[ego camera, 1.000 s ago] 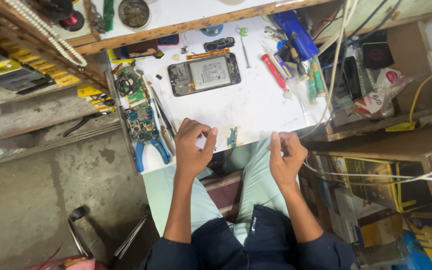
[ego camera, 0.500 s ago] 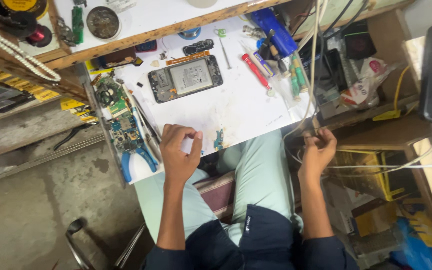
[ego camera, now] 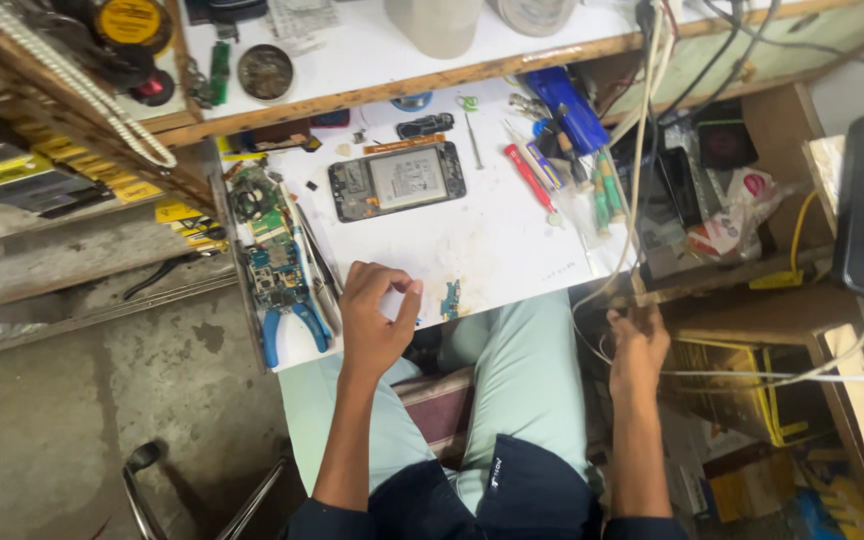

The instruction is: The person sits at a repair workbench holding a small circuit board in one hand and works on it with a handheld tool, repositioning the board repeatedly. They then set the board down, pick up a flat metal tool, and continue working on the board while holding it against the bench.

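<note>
The left hand [ego camera: 377, 325] hovers at the near edge of the white surface [ego camera: 512, 235], its grip curled with thumb and fingertips pinched together; whether they hold anything cannot be told. Just beside it lies a small blue-green circuit strip [ego camera: 451, 298]. The right hand [ego camera: 638, 345] reaches off the surface's right edge, fingers among thin pale wires [ego camera: 607, 300]; its grip cannot be told. Farther back rests an opened phone [ego camera: 397, 181], flat and rectangular. Blue-handled pliers [ego camera: 292, 330] lie at the left.
</note>
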The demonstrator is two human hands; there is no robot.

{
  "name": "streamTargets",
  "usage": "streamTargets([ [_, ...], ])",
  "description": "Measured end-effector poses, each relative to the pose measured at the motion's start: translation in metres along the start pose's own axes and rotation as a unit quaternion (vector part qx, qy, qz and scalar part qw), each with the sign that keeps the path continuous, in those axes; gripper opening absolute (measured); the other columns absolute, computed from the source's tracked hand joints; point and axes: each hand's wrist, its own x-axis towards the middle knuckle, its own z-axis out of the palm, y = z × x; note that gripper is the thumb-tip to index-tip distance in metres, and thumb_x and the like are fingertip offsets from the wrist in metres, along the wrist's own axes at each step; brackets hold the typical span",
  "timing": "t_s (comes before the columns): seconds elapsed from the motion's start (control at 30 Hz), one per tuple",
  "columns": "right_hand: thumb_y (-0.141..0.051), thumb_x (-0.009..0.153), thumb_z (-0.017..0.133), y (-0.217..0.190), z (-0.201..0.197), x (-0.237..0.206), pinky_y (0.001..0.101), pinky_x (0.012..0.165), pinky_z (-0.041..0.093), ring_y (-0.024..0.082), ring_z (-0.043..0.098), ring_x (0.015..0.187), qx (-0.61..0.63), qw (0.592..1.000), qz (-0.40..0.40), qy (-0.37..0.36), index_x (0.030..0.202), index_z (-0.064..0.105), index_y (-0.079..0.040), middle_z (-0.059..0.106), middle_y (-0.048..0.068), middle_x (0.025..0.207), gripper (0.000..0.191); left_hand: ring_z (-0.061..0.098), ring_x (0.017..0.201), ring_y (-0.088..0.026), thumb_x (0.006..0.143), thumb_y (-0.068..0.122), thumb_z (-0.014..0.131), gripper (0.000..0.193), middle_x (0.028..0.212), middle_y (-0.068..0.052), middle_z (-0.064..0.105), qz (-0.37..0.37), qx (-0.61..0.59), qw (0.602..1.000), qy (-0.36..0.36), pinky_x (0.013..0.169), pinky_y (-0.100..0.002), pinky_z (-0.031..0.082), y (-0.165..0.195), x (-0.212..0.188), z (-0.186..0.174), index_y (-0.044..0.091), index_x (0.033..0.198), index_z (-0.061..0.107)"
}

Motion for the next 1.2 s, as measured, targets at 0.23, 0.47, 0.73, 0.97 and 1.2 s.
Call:
streamTargets([
  [0.23,0.014,0.085,0.051,0.004,0.000,-0.005,0.0318,0.084,0.043,0.024,0.048,0.113,-0.017,1.000,0.022,0.003,0.146,0.052,0.005,0.052,0.015,0.132,0.061,0.058,0.078,-0.025,0.085,0.005,0.075,0.009,0.080,-0.008,0.067,-0.019,-0.021,0.999,-0.022,0.070,-0.036,0.047,0.003,0.003,0.000,0.003,0.083,0.066],
  [0.47,0.020,0.070,0.046,0.010,0.004,-0.006,0.0280,0.114,0.037,0.027,0.030,0.154,-0.026,0.999,-0.009,-0.045,0.114,0.052,0.007,0.026,0.018,0.168,0.047,0.059,0.078,-0.024,0.086,0.007,0.075,0.009,0.081,-0.008,0.068,-0.023,-0.017,0.999,-0.037,0.070,-0.035,0.049,0.003,0.004,-0.001,0.003,0.084,0.067],
  [0.73,0.023,0.074,0.050,0.012,0.004,-0.017,0.0235,0.077,0.035,0.016,0.039,0.094,0.001,0.997,-0.018,-0.077,0.100,0.047,-0.002,0.039,0.006,0.108,0.036,0.059,0.078,-0.023,0.086,0.008,0.075,0.009,0.082,-0.008,0.068,-0.019,-0.009,0.999,-0.045,0.070,-0.034,0.049,0.003,0.003,-0.003,0.003,0.085,0.068],
  [0.97,0.015,0.073,0.056,0.005,0.008,-0.017,0.0229,0.088,0.043,0.011,0.049,0.102,-0.100,0.991,-0.034,-0.076,0.104,0.053,0.000,0.050,0.001,0.110,0.034,0.059,0.078,-0.024,0.086,0.008,0.075,0.009,0.082,-0.008,0.069,-0.017,-0.005,0.999,-0.041,0.069,-0.034,0.049,0.000,0.002,-0.002,0.003,0.085,0.068],
  [1.2,0.002,0.084,0.063,-0.002,-0.014,0.008,0.0330,0.097,0.048,0.019,0.057,0.114,-0.236,0.970,-0.031,-0.055,0.142,0.049,0.005,0.057,0.017,0.133,0.061,0.059,0.076,-0.022,0.087,0.008,0.075,0.010,0.082,-0.008,0.068,-0.016,-0.024,0.999,-0.026,0.068,-0.033,0.049,-0.006,0.003,-0.003,0.002,0.085,0.068],
])
